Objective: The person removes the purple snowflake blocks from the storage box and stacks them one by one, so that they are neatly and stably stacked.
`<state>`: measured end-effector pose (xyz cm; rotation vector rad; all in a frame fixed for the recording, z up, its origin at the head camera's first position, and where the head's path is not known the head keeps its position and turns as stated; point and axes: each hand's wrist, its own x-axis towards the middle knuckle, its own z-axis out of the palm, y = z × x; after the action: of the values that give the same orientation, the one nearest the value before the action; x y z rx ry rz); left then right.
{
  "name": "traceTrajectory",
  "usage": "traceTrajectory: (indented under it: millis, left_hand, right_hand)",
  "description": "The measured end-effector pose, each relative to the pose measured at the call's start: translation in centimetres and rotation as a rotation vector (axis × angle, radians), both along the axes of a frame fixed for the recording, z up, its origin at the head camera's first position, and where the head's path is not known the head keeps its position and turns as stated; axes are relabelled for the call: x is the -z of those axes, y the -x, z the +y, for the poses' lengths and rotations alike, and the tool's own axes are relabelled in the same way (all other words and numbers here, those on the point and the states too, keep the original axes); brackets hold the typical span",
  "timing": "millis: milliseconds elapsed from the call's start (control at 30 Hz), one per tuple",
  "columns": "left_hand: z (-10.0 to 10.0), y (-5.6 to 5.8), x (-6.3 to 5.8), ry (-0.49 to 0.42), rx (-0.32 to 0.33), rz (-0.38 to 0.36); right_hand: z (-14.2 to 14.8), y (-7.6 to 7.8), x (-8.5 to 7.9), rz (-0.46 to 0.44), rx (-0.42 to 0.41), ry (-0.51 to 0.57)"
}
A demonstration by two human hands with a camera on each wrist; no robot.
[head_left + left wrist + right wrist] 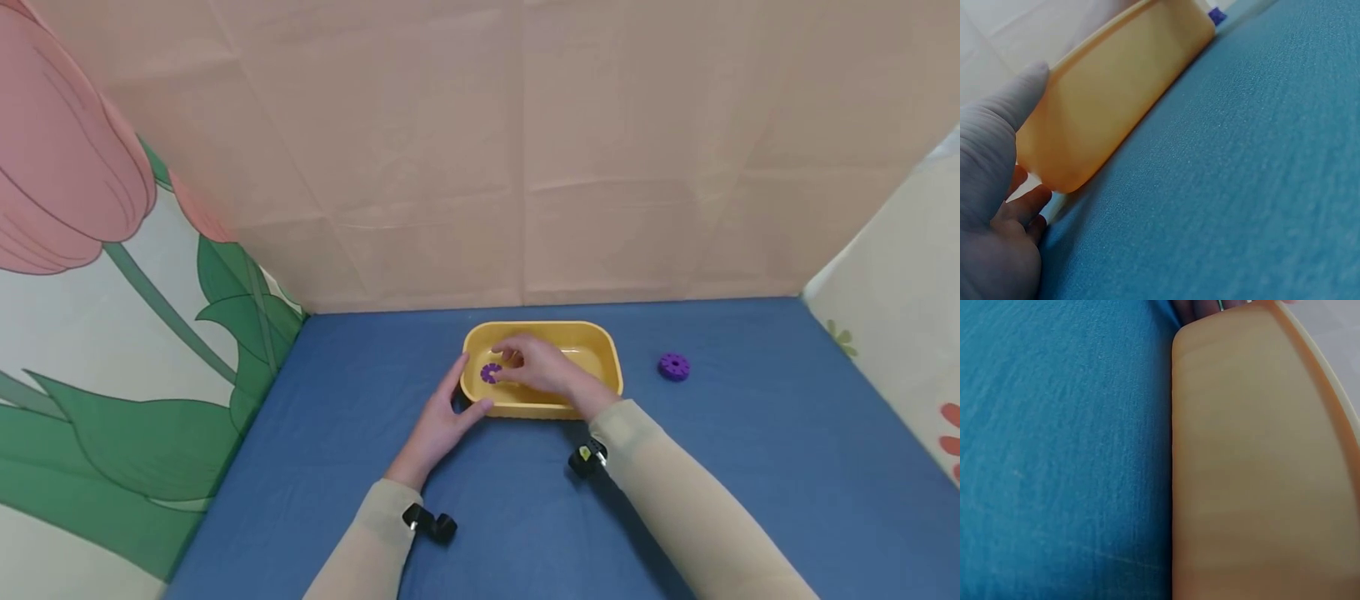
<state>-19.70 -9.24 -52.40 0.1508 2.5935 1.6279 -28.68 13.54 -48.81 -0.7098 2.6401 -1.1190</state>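
Note:
A yellow plastic tray [540, 410] with rounded corners stands on the blue cloth. My left hand [438, 425] holds its near left corner, thumb against the front rim and fingers along the left side. In the left wrist view, the thumb [1029, 90] meets the rim and the other fingertips lie low by the corner. My right hand [540, 365] reaches over the tray from the right. Inside at the left is a small purple notched disc [489, 374]; the right thumb's tip overlaps it, while the index finger stands apart above it. The right wrist view shows mostly the tray's outer wall [1260, 456].
Right of the tray, a thicker purple notched round piece [674, 367] lies on the blue cloth [750, 467]. A beige sheet [517, 167] rises behind the table, with a flower-print sheet [150, 375] at the left and a pale one [892, 275] at the right.

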Motion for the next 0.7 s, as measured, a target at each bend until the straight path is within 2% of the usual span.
traceTrajectory:
  millis: [300,700]
  left_hand:
    - [-0.03,0.07,0.02,-0.019,0.01,0.006]
    - [-0.18,0.24,0.2,-0.03,0.013,0.018]
  right_hand:
    - [-0.2,0.1,0.25,-0.013,0.001,-0.043]
    - [-0.47,0.35,0.73,0.02,-0.027,-0.092]
